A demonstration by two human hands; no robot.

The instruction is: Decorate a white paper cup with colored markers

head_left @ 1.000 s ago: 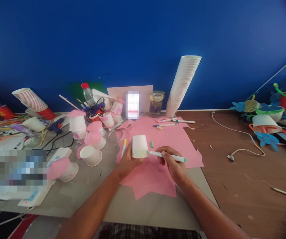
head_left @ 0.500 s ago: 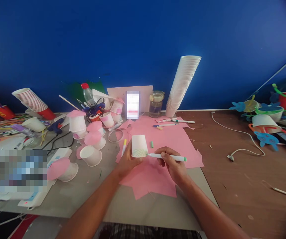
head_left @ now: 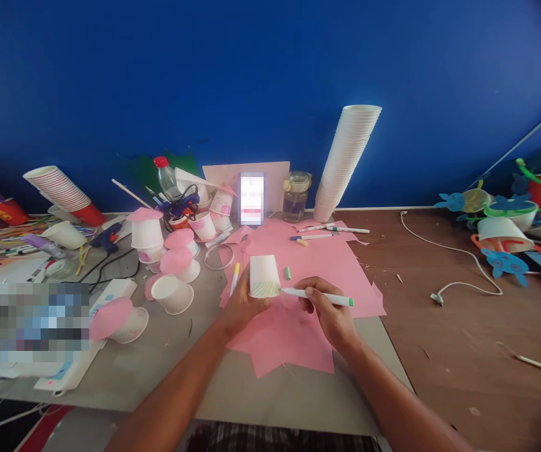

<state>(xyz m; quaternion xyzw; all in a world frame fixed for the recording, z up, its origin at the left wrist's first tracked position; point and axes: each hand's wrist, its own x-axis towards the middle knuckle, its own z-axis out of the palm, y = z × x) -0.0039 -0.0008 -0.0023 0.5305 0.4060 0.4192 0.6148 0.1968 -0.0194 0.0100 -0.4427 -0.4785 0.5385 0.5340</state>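
White paper cup (head_left: 264,276) with green marks, gripped in the left hand (head_left: 246,296) — green-capped marker (head_left: 317,297) pinched in the right hand (head_left: 329,311), tip on the cup — hands close together above pink paper (head_left: 293,342) on the table (head_left: 270,402).

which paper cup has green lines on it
The white paper cup in the left hand: green lines cover its wider end, and it is the only cup being held.

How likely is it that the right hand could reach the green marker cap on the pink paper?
Likely yes: the green marker cap lies on the pink paper just beyond the right hand, with nothing else between them; only the marker it grips may hinder.
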